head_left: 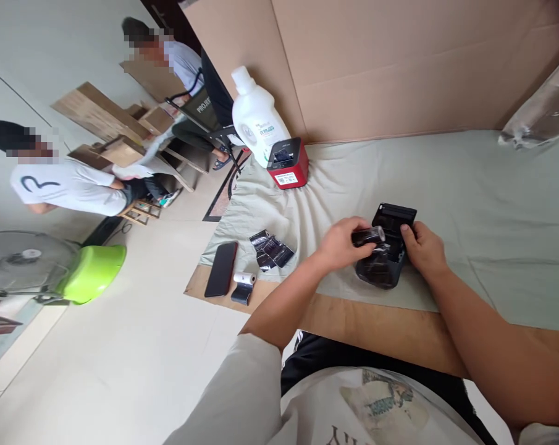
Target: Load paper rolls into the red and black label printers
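Note:
My left hand [343,245] is closed around a small roll of dark, glossy film [368,237], its pale core end facing right. The roll is over a black portable printer [390,269] with its lid tipped back and its inside showing. A loose clear-and-dark tail of film hangs over the printer's near part. My right hand [426,250] grips the printer's right side, thumb on the edge. To the left lie crumpled dark film pieces [272,249] and a partly unrolled white-and-black roll [243,288].
A smartphone [221,269] lies at the table's left edge. Farther back stand a red-and-black boxy device [288,164] and a white jug [259,117], before a cardboard panel [399,68]. Two people sit at the left, near a fan [26,262] and green basin [94,272].

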The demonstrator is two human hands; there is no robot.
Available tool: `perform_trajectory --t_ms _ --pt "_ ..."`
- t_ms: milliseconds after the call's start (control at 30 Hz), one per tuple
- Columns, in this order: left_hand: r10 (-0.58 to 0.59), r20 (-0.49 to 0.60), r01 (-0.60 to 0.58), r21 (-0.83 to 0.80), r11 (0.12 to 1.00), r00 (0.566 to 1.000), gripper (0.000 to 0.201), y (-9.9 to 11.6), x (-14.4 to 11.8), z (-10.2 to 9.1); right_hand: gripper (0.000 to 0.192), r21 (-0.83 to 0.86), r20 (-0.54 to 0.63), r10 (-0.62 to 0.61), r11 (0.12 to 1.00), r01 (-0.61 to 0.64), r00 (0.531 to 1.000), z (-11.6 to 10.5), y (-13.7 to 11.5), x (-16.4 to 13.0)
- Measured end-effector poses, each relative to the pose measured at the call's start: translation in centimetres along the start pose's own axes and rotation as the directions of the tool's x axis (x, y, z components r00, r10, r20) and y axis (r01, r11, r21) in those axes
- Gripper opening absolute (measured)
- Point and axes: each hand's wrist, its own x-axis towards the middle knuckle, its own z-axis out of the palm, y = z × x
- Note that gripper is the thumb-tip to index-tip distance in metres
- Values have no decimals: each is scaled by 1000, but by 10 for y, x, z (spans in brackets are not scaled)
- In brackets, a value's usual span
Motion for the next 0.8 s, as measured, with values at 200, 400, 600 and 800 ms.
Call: perform_trajectory --t_ms 200,400,600,800 --pt "-258 150 210 278 937 954 23 -48 -80 -83 49 -1 12 30 1000 -30 999 0 -1 0" --pt "-396 2 333 539 774 918 26 -85 -123 -95 51 -30 26 46 999 -45 999 -1 -2 1" --pt "-304 -177 350 551 757 936 13 -95 -116 -84 54 -25 28 29 999 -29 999 -1 -2 0" --pt "-387 -257 456 642 616 885 36 -103 -94 -73 57 -10 31 27 1000 -26 999 0 -2 -1"
